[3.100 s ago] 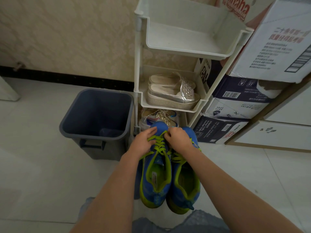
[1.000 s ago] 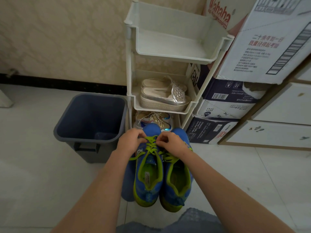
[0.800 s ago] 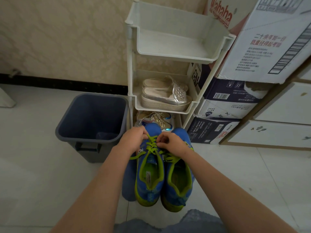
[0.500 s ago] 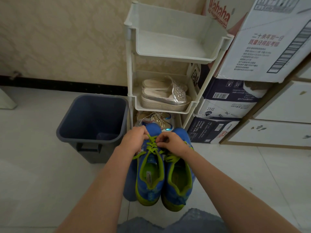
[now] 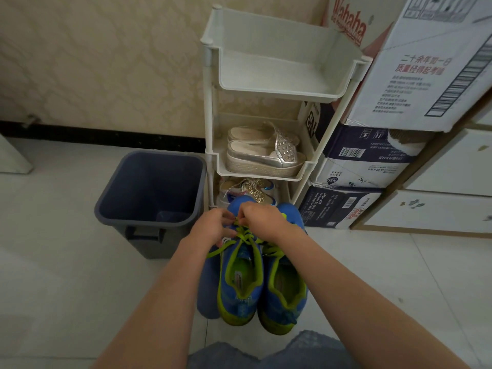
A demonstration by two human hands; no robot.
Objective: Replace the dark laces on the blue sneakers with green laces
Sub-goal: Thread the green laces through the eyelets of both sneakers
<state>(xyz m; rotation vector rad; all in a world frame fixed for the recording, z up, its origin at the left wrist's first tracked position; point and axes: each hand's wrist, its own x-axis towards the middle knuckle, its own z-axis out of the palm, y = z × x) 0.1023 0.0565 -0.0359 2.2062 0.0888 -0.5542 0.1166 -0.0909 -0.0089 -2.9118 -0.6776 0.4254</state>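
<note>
bare floor (image 5: 58,275) lies open to the left of the blue sneakers (image 5: 239,299) and again to their right. ahead, the toes sit close to the foot of the white rack (image 5: 210,107), its bottom tier filled by glittery shoes (image 5: 249,187). the dark bin (image 5: 149,182) stands near on the front left, stacked cartons (image 5: 343,206) near on the front right. left hand (image 5: 213,226) and right hand (image 5: 262,219) both pinch the green lace (image 5: 247,237), crowding the left sneaker's toe end
</note>
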